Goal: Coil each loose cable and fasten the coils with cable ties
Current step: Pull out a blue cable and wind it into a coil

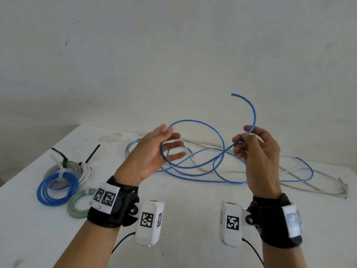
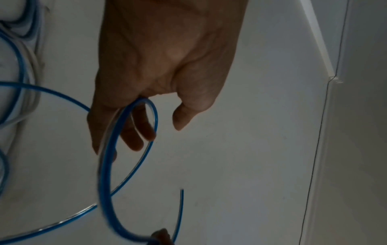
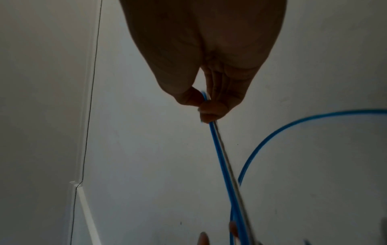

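Note:
A long loose blue cable (image 1: 201, 123) lies tangled on the white table (image 1: 193, 194), with one loop lifted off it. My left hand (image 1: 172, 146) is held palm up with straight fingers, and that loop hangs round them. In the left wrist view the blue cable (image 2: 106, 157) curves over the fingers of the left hand (image 2: 163, 131). My right hand (image 1: 243, 136) pinches the cable near its free end, which arcs up and to the left. In the right wrist view the thumb and fingers of the right hand (image 3: 204, 102) pinch the blue cable (image 3: 222, 165).
A loose white cable (image 1: 301, 179) runs under the blue one toward the right edge. At the left lie tied coils: a blue coil (image 1: 58, 188), a grey coil (image 1: 64, 169) and a green coil (image 1: 78, 205). Black cable ties (image 1: 93, 152) stick up there. A wall stands behind.

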Demonstrator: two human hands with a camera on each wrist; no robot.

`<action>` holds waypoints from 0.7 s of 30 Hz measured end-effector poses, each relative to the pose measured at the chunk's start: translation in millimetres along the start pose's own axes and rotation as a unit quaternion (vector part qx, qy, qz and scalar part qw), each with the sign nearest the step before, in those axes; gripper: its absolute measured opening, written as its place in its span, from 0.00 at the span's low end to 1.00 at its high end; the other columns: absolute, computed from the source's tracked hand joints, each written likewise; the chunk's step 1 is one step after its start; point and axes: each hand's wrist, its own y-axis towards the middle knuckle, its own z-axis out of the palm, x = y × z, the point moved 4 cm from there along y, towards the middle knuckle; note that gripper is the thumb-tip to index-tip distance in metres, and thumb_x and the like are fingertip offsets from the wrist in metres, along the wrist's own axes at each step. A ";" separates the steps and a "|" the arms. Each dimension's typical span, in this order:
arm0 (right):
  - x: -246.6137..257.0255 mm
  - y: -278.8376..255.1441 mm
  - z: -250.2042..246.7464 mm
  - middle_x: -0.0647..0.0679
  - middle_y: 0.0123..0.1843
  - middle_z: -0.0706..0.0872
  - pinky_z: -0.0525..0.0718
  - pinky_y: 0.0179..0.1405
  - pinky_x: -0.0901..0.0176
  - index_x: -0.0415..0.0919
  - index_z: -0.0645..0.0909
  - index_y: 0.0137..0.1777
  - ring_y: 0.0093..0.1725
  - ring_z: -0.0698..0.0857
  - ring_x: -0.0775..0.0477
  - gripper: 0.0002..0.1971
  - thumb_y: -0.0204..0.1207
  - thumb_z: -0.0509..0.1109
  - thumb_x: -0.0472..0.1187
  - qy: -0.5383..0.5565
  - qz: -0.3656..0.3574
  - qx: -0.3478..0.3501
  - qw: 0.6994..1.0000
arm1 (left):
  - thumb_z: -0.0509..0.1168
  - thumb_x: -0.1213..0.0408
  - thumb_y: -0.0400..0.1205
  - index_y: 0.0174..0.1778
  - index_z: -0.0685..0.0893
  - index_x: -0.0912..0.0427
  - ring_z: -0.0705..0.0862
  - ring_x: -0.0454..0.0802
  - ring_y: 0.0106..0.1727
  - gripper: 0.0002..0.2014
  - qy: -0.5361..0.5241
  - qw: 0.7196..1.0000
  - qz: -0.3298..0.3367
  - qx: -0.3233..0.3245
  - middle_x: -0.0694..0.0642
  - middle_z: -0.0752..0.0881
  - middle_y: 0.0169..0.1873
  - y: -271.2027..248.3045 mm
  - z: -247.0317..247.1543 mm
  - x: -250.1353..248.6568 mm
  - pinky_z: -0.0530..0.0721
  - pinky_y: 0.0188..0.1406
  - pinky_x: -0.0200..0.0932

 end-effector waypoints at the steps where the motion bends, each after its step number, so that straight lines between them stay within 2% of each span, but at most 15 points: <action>1: 0.8 -1.4 1.8 0.42 0.38 0.89 0.82 0.32 0.61 0.34 0.76 0.57 0.30 0.83 0.48 0.04 0.87 0.60 0.29 0.011 -0.004 -0.005 1.000 | 0.67 0.64 0.85 0.61 0.79 0.64 0.89 0.56 0.48 0.11 0.007 1.000 -0.018 0.009 0.60 0.88 0.48 -0.1 0.8 4.5 0.89 0.55 0.67; 4: 1.2 -3.8 5.2 0.37 0.43 0.90 0.88 0.41 0.59 0.38 0.72 0.52 0.36 0.91 0.42 0.05 0.87 0.61 0.28 0.068 0.001 -0.027 0.997 | 0.66 0.67 0.87 0.50 0.85 0.66 0.90 0.58 0.53 0.06 -0.009 0.999 -0.036 -0.009 0.62 0.90 0.55 0.2 -3.1 9.0 0.87 0.59 0.69; 9: 4.0 -6.1 9.3 0.29 0.52 0.89 0.90 0.54 0.52 0.36 0.72 0.52 0.49 0.93 0.31 0.05 0.86 0.62 0.26 0.106 -0.022 -0.046 0.993 | 0.63 0.73 0.87 0.51 0.83 0.70 0.91 0.60 0.55 0.05 -0.086 0.995 -0.049 -0.004 0.65 0.89 0.55 -2.2 -0.7 5.1 0.88 0.57 0.67; 10: 4.4 -6.9 11.3 0.27 0.55 0.89 0.90 0.56 0.51 0.35 0.73 0.53 0.51 0.93 0.31 0.05 0.87 0.62 0.26 0.110 -0.026 -0.046 0.993 | 0.63 0.73 0.86 0.51 0.82 0.71 0.91 0.61 0.56 0.04 -0.107 0.993 -0.051 -0.007 0.66 0.88 0.54 -2.5 0.1 4.2 0.88 0.59 0.67; 12: 3.2 -9.7 16.5 0.26 0.58 0.88 0.90 0.58 0.51 0.34 0.74 0.53 0.53 0.93 0.31 0.05 0.87 0.62 0.25 0.115 -0.030 -0.043 0.992 | 0.65 0.73 0.85 0.56 0.79 0.72 0.88 0.64 0.61 0.07 -0.179 0.982 -0.053 -0.039 0.69 0.85 0.56 -2.7 0.7 4.4 0.84 0.66 0.66; 14: -1.7 -14.9 26.0 0.26 0.58 0.88 0.90 0.59 0.50 0.33 0.74 0.53 0.54 0.93 0.32 0.05 0.86 0.62 0.24 0.121 -0.017 -0.022 0.992 | 0.67 0.72 0.84 0.66 0.75 0.75 0.87 0.66 0.65 0.17 -0.240 0.966 -0.062 -0.068 0.72 0.84 0.63 -2.7 2.2 9.9 0.84 0.64 0.67; 16: -7.0 -23.7 41.2 0.28 0.58 0.89 0.90 0.59 0.49 0.31 0.75 0.52 0.55 0.93 0.32 0.04 0.86 0.62 0.23 0.110 0.010 0.030 0.993 | 0.67 0.71 0.83 0.71 0.75 0.76 0.88 0.64 0.65 0.21 -0.225 0.971 -0.081 -0.023 0.69 0.84 0.67 -7.6 13.8 15.1 0.86 0.61 0.68; 18: -10.3 -33.0 55.0 0.30 0.57 0.90 0.90 0.60 0.47 0.29 0.76 0.50 0.55 0.93 0.31 0.04 0.86 0.63 0.24 0.097 0.040 0.097 0.990 | 0.68 0.68 0.83 0.67 0.81 0.69 0.89 0.58 0.61 0.16 -0.153 0.985 -0.074 0.010 0.62 0.89 0.57 -9.4 19.4 19.3 0.88 0.60 0.63; 21: -8.7 -39.2 63.3 0.33 0.56 0.92 0.90 0.59 0.46 0.31 0.75 0.49 0.55 0.93 0.31 0.04 0.86 0.63 0.25 0.079 0.064 0.173 0.980 | 0.72 0.64 0.81 0.56 0.88 0.61 0.91 0.52 0.47 0.10 -0.104 0.993 -0.038 -0.038 0.55 0.87 0.44 -4.9 10.2 20.8 0.92 0.48 0.51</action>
